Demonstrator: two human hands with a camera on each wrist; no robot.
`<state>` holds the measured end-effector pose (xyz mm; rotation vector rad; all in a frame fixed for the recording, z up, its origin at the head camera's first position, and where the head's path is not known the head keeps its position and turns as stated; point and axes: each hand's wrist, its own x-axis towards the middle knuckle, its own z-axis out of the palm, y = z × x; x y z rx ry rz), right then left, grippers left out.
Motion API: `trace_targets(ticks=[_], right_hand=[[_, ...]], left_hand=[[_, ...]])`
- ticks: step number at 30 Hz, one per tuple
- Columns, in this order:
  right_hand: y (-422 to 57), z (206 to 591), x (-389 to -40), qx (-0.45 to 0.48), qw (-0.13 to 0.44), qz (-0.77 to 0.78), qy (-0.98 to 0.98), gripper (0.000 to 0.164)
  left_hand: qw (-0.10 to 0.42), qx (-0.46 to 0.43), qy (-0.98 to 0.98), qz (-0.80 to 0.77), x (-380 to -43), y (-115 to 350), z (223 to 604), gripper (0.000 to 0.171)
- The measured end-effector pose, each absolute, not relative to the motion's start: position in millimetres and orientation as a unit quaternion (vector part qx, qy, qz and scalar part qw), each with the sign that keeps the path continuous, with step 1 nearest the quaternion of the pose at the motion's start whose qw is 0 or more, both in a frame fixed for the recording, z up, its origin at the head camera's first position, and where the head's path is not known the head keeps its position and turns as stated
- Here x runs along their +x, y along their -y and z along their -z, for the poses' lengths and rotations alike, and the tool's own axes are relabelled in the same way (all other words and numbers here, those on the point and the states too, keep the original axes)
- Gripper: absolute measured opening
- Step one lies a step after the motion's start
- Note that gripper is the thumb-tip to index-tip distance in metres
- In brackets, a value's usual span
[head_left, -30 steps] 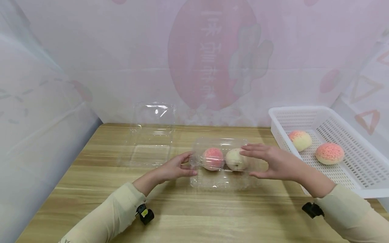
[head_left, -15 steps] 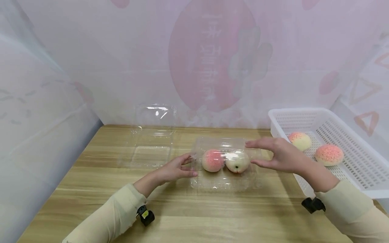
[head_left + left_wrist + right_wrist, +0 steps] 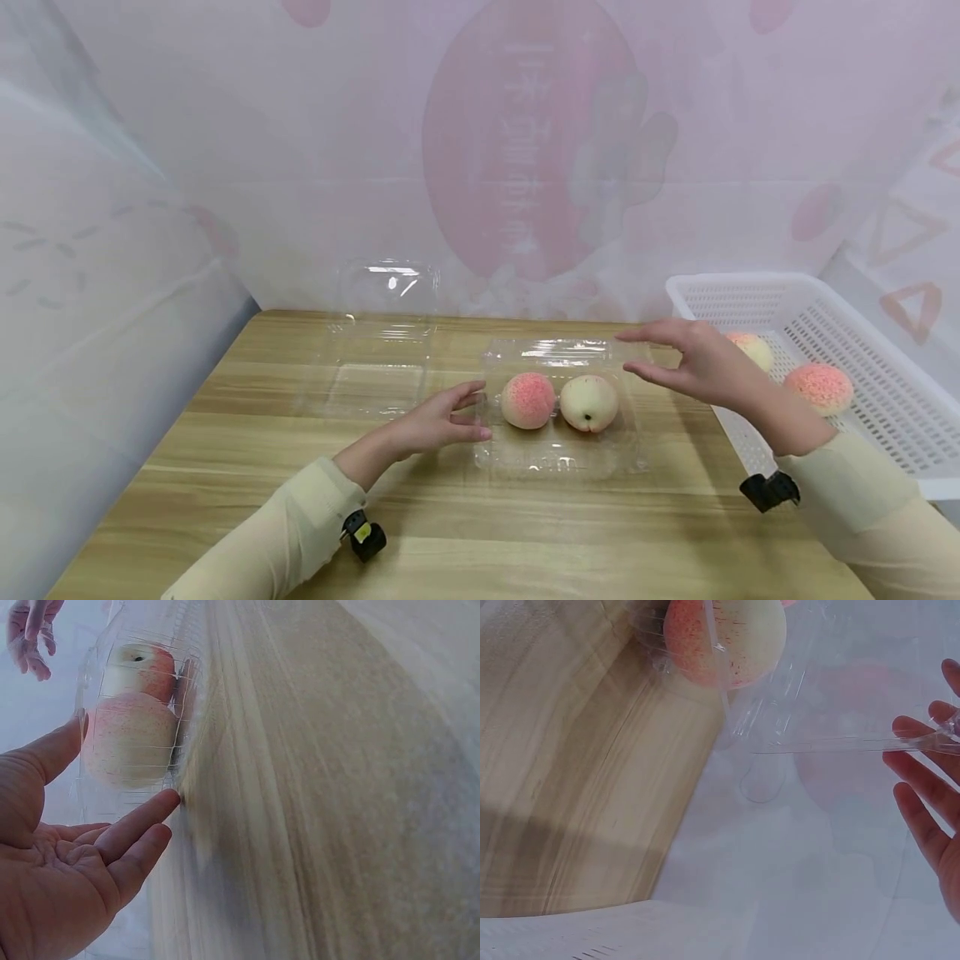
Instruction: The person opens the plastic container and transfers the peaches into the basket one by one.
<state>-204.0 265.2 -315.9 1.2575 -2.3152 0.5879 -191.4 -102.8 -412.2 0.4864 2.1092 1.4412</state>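
A clear plastic clamshell box (image 3: pixel 562 461) stands on the wooden table, its lid (image 3: pixel 555 346) raised toward the back. Two peaches lie inside: a pink one (image 3: pixel 528 401) on the left and a pale one (image 3: pixel 589 404) with its stem hollow facing me. My left hand (image 3: pixel 82 855) rests at the box's left end, fingers spread and nearly straight, thumb and fingertips at its wall. My right hand (image 3: pixel 693 358) is up at the box's right side; in the right wrist view its fingers (image 3: pixel 922 780) hold the lid's edge.
At the right stands a white perforated basket (image 3: pixel 885 342) with a pale peach (image 3: pixel 752 350) and a pink peach (image 3: pixel 819 388) in it. Another clear clamshell box (image 3: pixel 378 387) stands with its lid up at the back left. A printed curtain (image 3: pixel 360 208) hangs behind the table.
My right hand has moved up and slightly right, lifting the lid from over the two peaches. The left hand has stayed at the box's left end.
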Motion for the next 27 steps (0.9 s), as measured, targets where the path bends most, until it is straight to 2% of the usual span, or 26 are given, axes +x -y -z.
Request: trace_targets(ticks=[7,27], right_hand=[[-263,311,-210,0.426,0.218,-0.227,0.848,0.039],[-260,311,-243,0.311,0.175,-0.313,0.88,0.023]], left_hand=[[0.268,0.185,-0.78,-0.535,-191,103,412,0.081],[0.264,0.183,-0.781,-0.535,-188,101,412,0.083]])
